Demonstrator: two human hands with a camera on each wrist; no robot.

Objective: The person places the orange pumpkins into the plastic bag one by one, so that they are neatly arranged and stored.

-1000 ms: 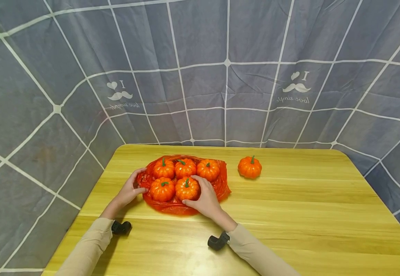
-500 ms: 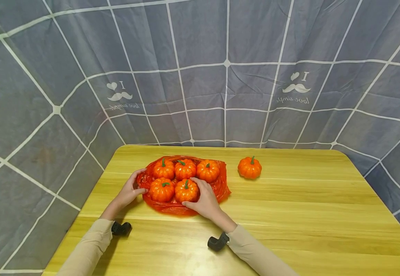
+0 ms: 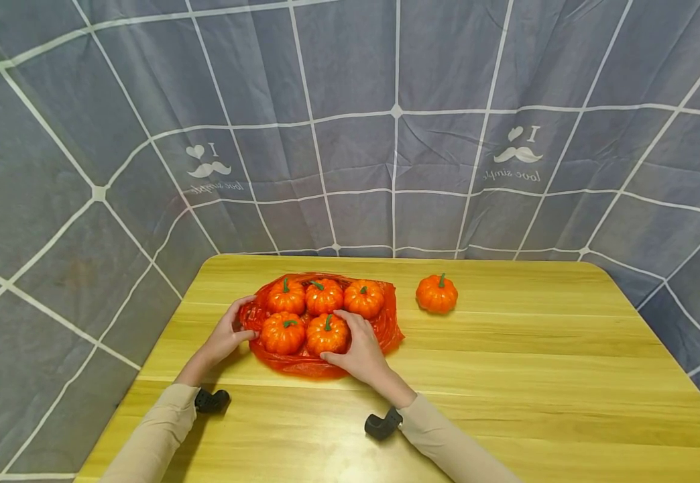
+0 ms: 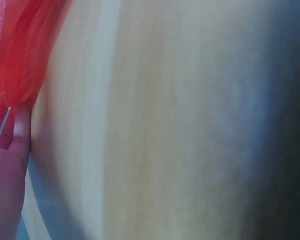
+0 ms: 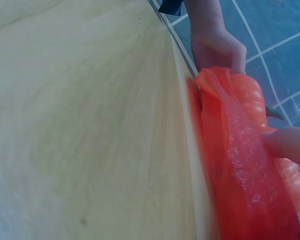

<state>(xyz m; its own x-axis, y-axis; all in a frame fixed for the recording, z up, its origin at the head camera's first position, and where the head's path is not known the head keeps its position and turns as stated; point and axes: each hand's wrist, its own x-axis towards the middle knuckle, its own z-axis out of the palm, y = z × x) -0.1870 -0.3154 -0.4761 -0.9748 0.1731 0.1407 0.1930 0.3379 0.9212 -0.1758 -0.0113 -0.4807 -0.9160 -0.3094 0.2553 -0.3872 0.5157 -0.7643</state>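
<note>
A thin red plastic bag [image 3: 391, 329] lies spread on the table under several small orange pumpkins with green stems. My right hand [image 3: 359, 349] holds the front right pumpkin [image 3: 327, 334], thumb on its near side and fingers behind. Left of it sits another pumpkin [image 3: 283, 333], with a row of more pumpkins [image 3: 364, 298] behind. My left hand [image 3: 227, 333] grips the bag's left end. In the left wrist view the fingers of my left hand [image 4: 10, 165] meet the crumpled bag [image 4: 25, 55]. The right wrist view shows the bag's side [image 5: 244, 170] rising beside the pumpkins.
One separate pumpkin [image 3: 437, 294] stands on the wooden table [image 3: 537, 362] to the right of the bag. A grey curtain with white lines [image 3: 356, 161] hangs behind the table and along its left side. Black wrist mounts [image 3: 380, 424] sit below both hands.
The pumpkin in my right hand has shifted slightly toward me and down among the others. My left hand stays at the bag's left end.
</note>
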